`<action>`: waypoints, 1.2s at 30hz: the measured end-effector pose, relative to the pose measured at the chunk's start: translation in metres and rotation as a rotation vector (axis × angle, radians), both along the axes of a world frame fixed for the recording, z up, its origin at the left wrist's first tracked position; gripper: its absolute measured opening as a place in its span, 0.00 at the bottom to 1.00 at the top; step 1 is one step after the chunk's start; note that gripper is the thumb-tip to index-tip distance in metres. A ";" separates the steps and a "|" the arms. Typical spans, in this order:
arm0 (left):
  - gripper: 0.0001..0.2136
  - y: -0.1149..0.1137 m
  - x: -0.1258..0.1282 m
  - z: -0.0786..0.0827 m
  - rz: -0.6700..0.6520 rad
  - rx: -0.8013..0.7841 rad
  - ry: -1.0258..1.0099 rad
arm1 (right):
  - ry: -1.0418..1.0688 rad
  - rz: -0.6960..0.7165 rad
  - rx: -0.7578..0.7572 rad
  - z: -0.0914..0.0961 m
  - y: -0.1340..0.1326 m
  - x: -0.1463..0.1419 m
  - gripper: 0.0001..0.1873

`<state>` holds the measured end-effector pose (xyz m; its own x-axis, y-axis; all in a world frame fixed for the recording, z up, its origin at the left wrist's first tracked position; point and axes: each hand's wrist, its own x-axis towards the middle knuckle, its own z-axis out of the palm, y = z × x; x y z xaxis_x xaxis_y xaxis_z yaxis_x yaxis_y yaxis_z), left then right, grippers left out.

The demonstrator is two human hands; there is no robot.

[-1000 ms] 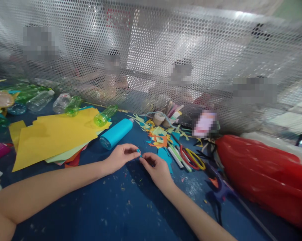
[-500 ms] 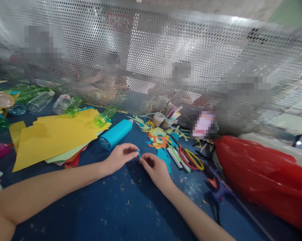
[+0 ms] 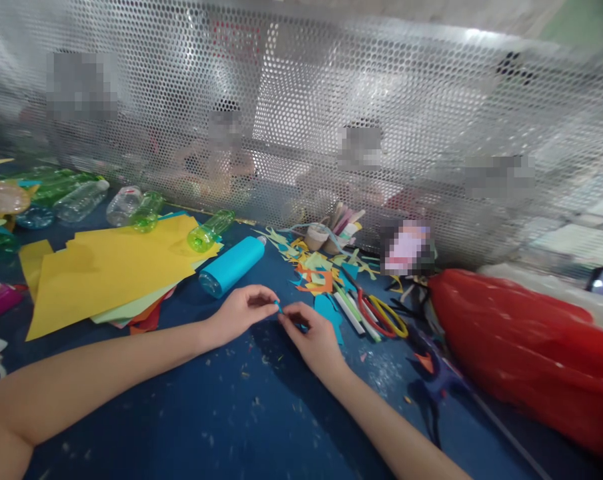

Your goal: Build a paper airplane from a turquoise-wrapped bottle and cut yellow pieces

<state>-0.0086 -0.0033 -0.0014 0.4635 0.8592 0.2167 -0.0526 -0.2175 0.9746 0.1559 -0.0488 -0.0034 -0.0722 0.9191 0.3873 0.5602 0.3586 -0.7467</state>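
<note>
Between my two hands is a small piece of blue paper (image 3: 278,306), narrow and partly covered by the fingers. My left hand (image 3: 244,310) pinches one end of it, and my right hand (image 3: 311,333) pinches the other, fingertips almost meeting. Just beyond my left hand lies a bottle wrapped in blue paper (image 3: 233,265), on its side with its clear base towards me. A blue paper offcut (image 3: 327,316) lies by my right hand. Past it are several glue sticks (image 3: 350,312) and scissors with red and yellow handles (image 3: 381,316).
Yellow sheets (image 3: 116,267) are stacked at left, with a green plastic bottle (image 3: 210,231) on them. Paper scraps (image 3: 311,270) spread at centre. At right are a red plastic bag (image 3: 521,347) and a purple glue gun (image 3: 441,377). A perforated metal screen (image 3: 301,113) stands behind; people show through it.
My hands hold nearly the same place. The blue paper piece between the fingertips has turned slightly, and the right fingers have shifted a little.
</note>
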 end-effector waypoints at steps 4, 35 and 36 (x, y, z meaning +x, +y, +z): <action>0.07 0.000 0.000 0.002 -0.014 0.004 -0.004 | -0.001 -0.021 0.026 -0.002 0.000 0.001 0.06; 0.07 0.000 -0.002 0.000 0.012 0.104 0.076 | -0.098 -0.126 0.030 0.001 -0.001 0.002 0.08; 0.07 0.000 -0.002 0.001 0.013 0.102 0.080 | -0.106 -0.118 0.021 0.001 -0.001 0.003 0.09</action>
